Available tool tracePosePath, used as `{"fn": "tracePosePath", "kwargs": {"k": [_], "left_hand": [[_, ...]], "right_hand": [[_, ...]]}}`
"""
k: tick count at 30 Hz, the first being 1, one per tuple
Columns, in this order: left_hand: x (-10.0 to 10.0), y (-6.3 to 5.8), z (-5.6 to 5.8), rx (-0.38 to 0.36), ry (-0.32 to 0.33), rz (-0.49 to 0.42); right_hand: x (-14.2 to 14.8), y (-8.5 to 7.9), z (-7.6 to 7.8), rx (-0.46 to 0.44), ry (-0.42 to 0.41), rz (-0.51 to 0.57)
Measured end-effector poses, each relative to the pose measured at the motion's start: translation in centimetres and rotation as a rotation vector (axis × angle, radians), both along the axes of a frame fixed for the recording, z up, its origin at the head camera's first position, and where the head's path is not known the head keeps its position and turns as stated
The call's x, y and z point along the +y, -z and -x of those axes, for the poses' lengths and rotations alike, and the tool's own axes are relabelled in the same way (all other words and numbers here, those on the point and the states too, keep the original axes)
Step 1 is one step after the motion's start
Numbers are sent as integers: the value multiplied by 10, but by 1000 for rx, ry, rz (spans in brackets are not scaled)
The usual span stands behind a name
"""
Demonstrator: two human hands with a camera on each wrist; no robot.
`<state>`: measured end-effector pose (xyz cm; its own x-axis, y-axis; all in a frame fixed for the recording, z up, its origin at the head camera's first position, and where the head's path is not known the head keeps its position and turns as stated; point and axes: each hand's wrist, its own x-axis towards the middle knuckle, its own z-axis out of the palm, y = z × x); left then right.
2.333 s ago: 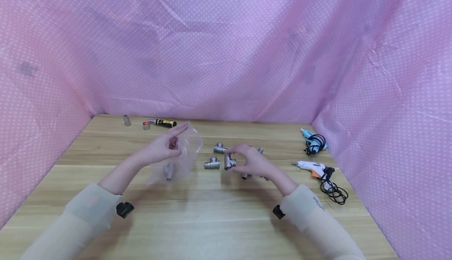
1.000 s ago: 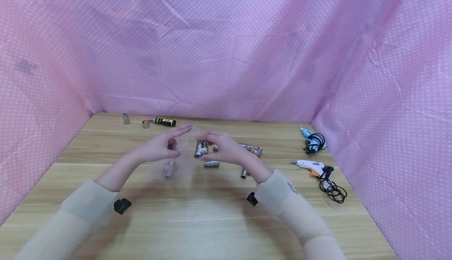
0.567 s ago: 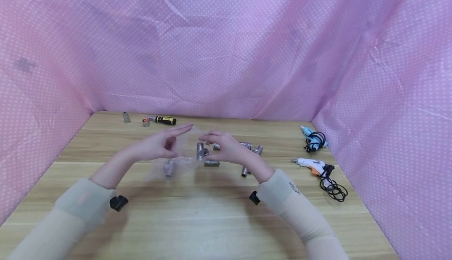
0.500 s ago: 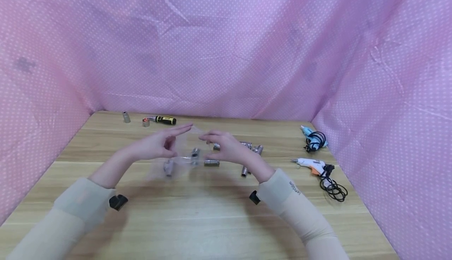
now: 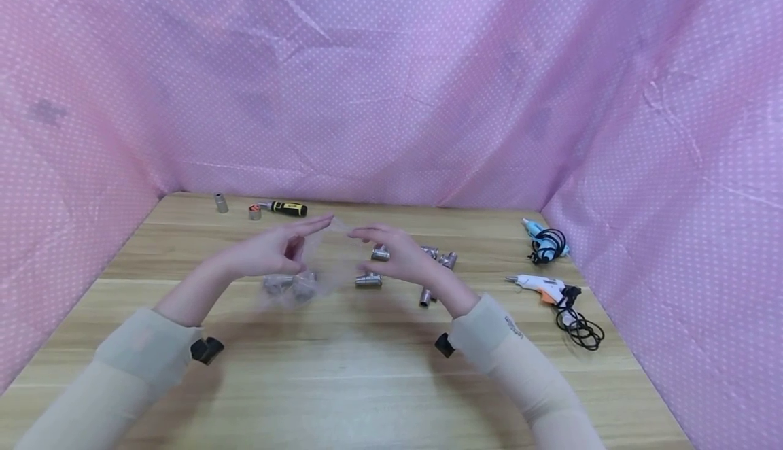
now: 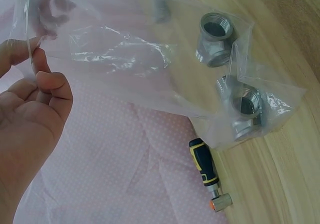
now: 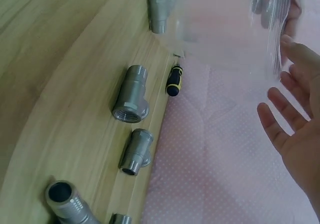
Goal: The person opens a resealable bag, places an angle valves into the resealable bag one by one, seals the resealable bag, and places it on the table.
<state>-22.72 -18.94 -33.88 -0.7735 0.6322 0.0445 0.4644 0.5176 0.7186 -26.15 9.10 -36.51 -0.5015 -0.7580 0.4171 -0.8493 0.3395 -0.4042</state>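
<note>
My left hand (image 5: 266,253) pinches the rim of a clear plastic bag (image 6: 120,49), as the left wrist view shows. Inside the bag lie metal tee pipe fittings, one fitting (image 6: 214,40) above another fitting (image 6: 245,106); both also show through the film in the head view. My right hand (image 5: 400,254) is beside the bag's mouth, its fingers and thumb apart with no fitting between them. Whether a fingertip touches the film is hard to tell. Just by the right hand are two loose tee fittings, a nearer fitting (image 5: 369,280) and a farther fitting (image 5: 380,253).
More metal fittings (image 5: 448,260) lie right of the right hand. A white glue gun (image 5: 538,285) and a blue glue gun (image 5: 544,240), both with coiled cords, are at the right. A screwdriver (image 5: 289,209), a small metal ring (image 5: 254,213) and a metal cylinder (image 5: 221,202) stand at the back left.
My right hand took a tee fitting from the table, carried it left to the bag and let go; it dropped inside beside the other. The left hand has stayed on the bag.
</note>
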Motion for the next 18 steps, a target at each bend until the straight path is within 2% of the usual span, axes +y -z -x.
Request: {"fn": "tracePosePath", "kwargs": {"k": [3, 6, 9, 18], "left_hand": [[1, 0, 0, -15, -12, -5], [2, -1, 0, -16, -17, -4], [3, -2, -1, -8, -12, -5], [5, 0, 1, 15, -1, 2]], "right_hand": [[8, 3, 2, -28, 35, 46], [14, 9, 6, -22, 55, 33], [17, 19, 10, -26, 59, -21], [21, 59, 25, -117, 106, -232]]}}
